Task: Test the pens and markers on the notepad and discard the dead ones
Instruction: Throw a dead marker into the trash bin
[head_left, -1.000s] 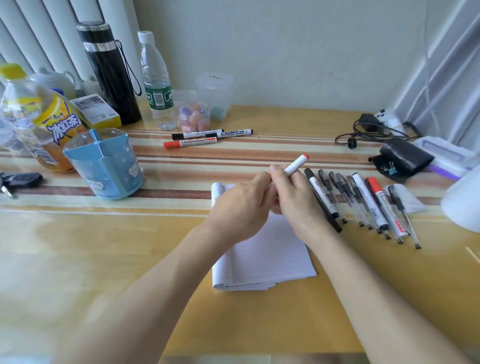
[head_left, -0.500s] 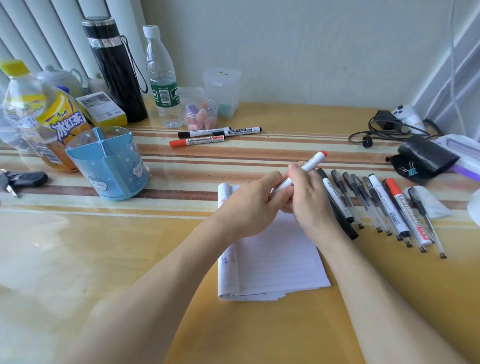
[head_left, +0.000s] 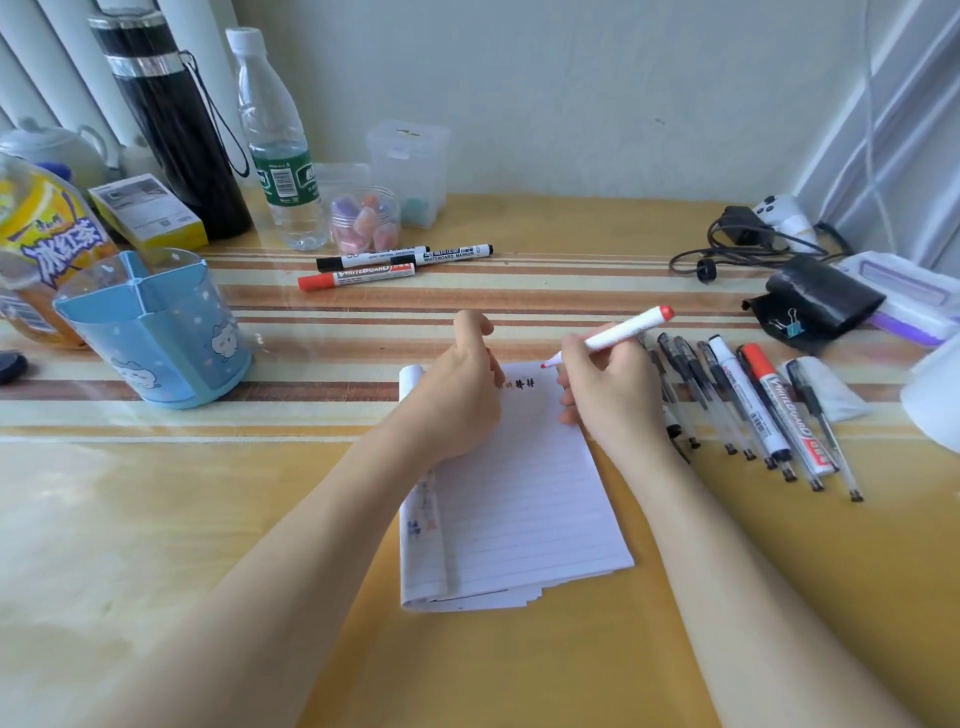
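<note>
A lined notepad (head_left: 519, 509) lies at the table's middle, with a few small scribbles (head_left: 522, 384) near its top edge. My right hand (head_left: 608, 400) grips an uncapped white marker with a red end (head_left: 626, 328); its red tip hovers just above the top of the page. My left hand (head_left: 462, 395) rests on the notepad's upper left, fingers curled round a small red piece, apparently the cap. A row of several pens and markers (head_left: 748, 400) lies right of my right hand. Three capped markers (head_left: 395, 262) lie further back.
A blue divided pen holder (head_left: 150, 332) stands at the left. Behind it are a tea bottle (head_left: 47, 234), a black flask (head_left: 176, 130) and a water bottle (head_left: 280, 156). Cables (head_left: 737, 244), a black pouch (head_left: 821, 301) and a white roll (head_left: 935, 400) sit at the right.
My hands have come apart: the cap is off the marker. My left hand has moved left onto the page, and my right hand has turned the marker tip down toward the paper.
</note>
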